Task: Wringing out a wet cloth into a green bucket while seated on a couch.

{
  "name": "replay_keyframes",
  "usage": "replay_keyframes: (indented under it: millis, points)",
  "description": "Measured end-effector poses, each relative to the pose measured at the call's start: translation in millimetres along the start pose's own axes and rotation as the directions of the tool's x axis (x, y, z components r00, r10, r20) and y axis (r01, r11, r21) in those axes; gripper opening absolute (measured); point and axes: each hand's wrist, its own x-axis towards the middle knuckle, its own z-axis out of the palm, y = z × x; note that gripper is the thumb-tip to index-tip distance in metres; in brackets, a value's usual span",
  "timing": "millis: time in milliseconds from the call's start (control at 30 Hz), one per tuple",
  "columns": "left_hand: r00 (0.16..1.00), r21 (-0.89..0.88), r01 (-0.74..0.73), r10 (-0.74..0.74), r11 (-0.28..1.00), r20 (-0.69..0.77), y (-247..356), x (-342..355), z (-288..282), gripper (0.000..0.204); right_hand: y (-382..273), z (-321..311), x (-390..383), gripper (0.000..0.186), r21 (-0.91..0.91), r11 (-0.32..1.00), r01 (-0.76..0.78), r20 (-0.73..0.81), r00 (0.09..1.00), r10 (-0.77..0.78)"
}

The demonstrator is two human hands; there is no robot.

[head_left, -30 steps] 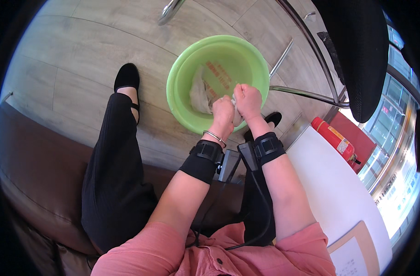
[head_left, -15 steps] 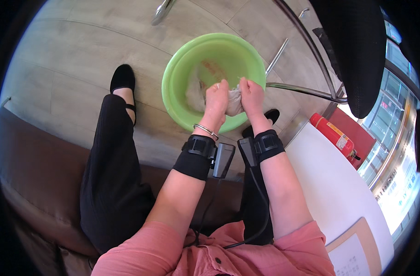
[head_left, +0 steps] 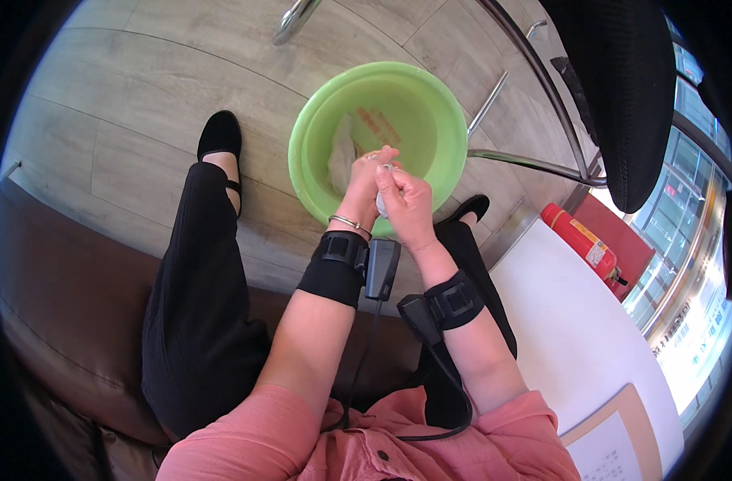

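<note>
My left hand (head_left: 363,180) and my right hand (head_left: 402,198) are together over the near part of a green plastic basin (head_left: 418,84), closed around a bunched white cloth (head_left: 383,204). Much of the cloth is hidden by my fingers. My right hand lies nearer and partly over my left. Inside the basin, a pale piece of fabric (head_left: 341,154) lies under water at the left side, beside blurred red printing.
Chrome chair legs (head_left: 526,160) and a black seat (head_left: 622,96) are at upper right. A red fire extinguisher (head_left: 582,240) stands beside a white table (head_left: 574,337) holding a board with paper (head_left: 610,429). I sit on a brown leather seat (head_left: 69,321), feet either side of the basin.
My hands, earlier side by side with cloth stretched between them, are now closer and overlapping. My right hand has moved left and nearer me, and less of the cloth shows.
</note>
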Motion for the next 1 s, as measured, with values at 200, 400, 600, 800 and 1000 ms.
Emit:
replay_keyframes:
  millis: [200,400,600,800,1000]
  points:
    - [0.983,-0.001,-0.035,0.034,0.999,-0.180,-24.0,-10.3,32.9,0.022,26.4,-20.7,45.5,0.041,-0.685,0.724,0.080,-0.217,0.927,-0.307]
    - [0.999,-0.108,-0.042,0.043,0.993,0.006,-3.8,6.7,-16.3,0.018,0.2,7.0,17.7,0.040,-0.282,0.958,0.055,-0.155,0.983,-0.102]
    - [0.977,-0.049,0.007,-0.017,0.999,-0.212,-20.8,-2.2,24.6,0.020,31.5,-24.6,49.2,0.043,-0.582,0.813,-0.003,-0.238,0.957,-0.168]
    - [0.976,0.131,-0.148,0.167,0.980,-0.142,10.6,-13.9,41.1,0.016,80.2,-63.7,46.5,0.045,-0.428,0.897,-0.108,-0.202,0.979,0.022]
    - [0.978,-0.113,-0.181,0.191,0.977,0.080,13.9,-14.6,18.1,0.022,42.6,-29.2,21.1,0.034,0.685,0.535,-0.494,0.141,0.811,0.568]
